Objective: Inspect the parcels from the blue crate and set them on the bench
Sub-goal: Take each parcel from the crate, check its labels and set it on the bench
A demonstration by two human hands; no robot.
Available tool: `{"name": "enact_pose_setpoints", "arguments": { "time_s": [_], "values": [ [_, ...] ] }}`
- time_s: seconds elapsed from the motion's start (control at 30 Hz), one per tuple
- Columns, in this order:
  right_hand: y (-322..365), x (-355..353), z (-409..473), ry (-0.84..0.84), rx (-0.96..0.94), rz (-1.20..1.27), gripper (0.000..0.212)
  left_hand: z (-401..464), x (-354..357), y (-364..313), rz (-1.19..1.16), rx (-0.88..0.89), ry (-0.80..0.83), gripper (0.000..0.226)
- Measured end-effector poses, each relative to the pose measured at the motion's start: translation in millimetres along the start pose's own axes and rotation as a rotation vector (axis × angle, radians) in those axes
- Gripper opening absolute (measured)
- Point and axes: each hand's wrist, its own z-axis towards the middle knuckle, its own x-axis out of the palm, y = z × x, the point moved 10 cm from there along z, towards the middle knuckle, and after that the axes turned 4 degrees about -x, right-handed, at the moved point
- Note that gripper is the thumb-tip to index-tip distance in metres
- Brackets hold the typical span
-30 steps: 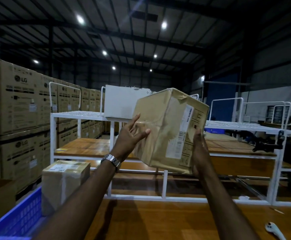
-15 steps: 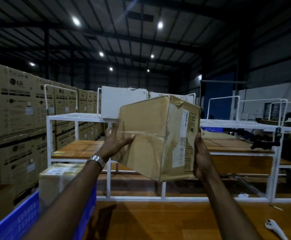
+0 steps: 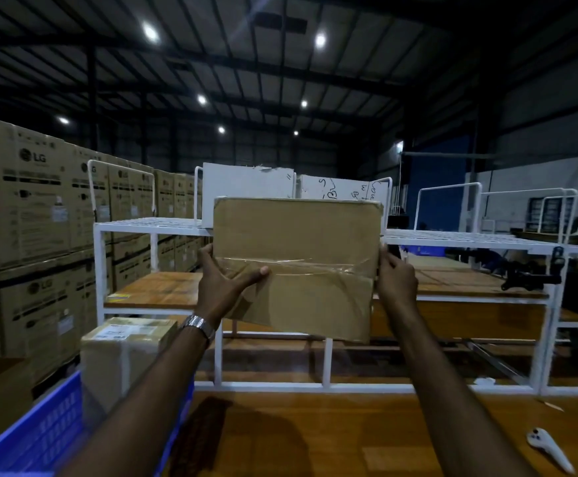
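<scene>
I hold a brown taped parcel [image 3: 297,256] up in the air at chest height, its plain taped face turned toward me. My left hand [image 3: 223,282] grips its left edge, thumb across the tape. My right hand [image 3: 396,278] clamps its right edge. A second parcel [image 3: 125,349] with a white label stands in the blue crate [image 3: 43,438] at the lower left. The wooden bench [image 3: 366,438] lies below the held parcel.
A white metal rack [image 3: 156,227] with wooden shelves stands across the bench's far side, white boards on its top. A white handheld device [image 3: 549,449] lies on the bench at the right. Stacked cardboard cartons [image 3: 29,208] line the left.
The parcel has been turned: its labelled side, seen earlier on the right, is out of sight and the broad taped face now points at me. Both hands shifted to its side edges.
</scene>
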Motion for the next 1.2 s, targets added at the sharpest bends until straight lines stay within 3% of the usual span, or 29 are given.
{"name": "enact_pose_setpoints", "arguments": {
  "time_s": [0.1,0.2,0.27,0.47,0.77,0.9,1.0,1.07,1.13,1.2],
  "values": [
    [-1.8,20.9,-7.1,0.206,0.017,0.21,0.076,-7.3,2.9,-17.5,0.026,0.073,-0.043,0.119],
    [4.3,22.0,-10.4,0.212,-0.086,0.179,0.085,-9.4,5.8,-30.3,0.065,0.087,-0.071,0.105],
    [6.7,19.7,-8.3,0.176,-0.151,0.121,0.087,-10.6,4.0,-33.5,0.082,0.08,-0.103,0.098],
    [1.3,16.4,-5.1,0.136,-0.155,0.028,0.079,-12.5,-1.9,-29.3,0.103,0.057,-0.161,0.123],
    [3.8,12.2,-7.5,0.143,-0.184,0.054,0.072,-10.5,6.1,-18.1,0.142,-0.002,-0.087,0.128],
    [1.2,3.3,-7.0,0.169,-0.207,0.147,0.083,-9.9,19.3,-23.8,-0.005,-0.088,0.058,0.113],
    [-2.1,-7.9,-7.5,0.207,-0.17,0.188,0.085,-19.2,34.3,-34.0,-0.16,-0.191,0.188,0.074],
    [-4.5,-17.1,-8.6,0.242,-0.144,0.229,0.093,-21.0,37.2,-35.1,-0.225,-0.258,0.221,0.072],
    [-5.6,-21.9,-10.7,0.304,-0.126,0.338,0.083,-23.2,37.5,-33.8,-0.304,-0.345,0.226,0.079],
    [-11.0,-27.5,-10.7,0.342,-0.07,0.465,0.064,-24.2,40.8,-32.0,-0.355,-0.396,0.234,0.059]
  ]
}}
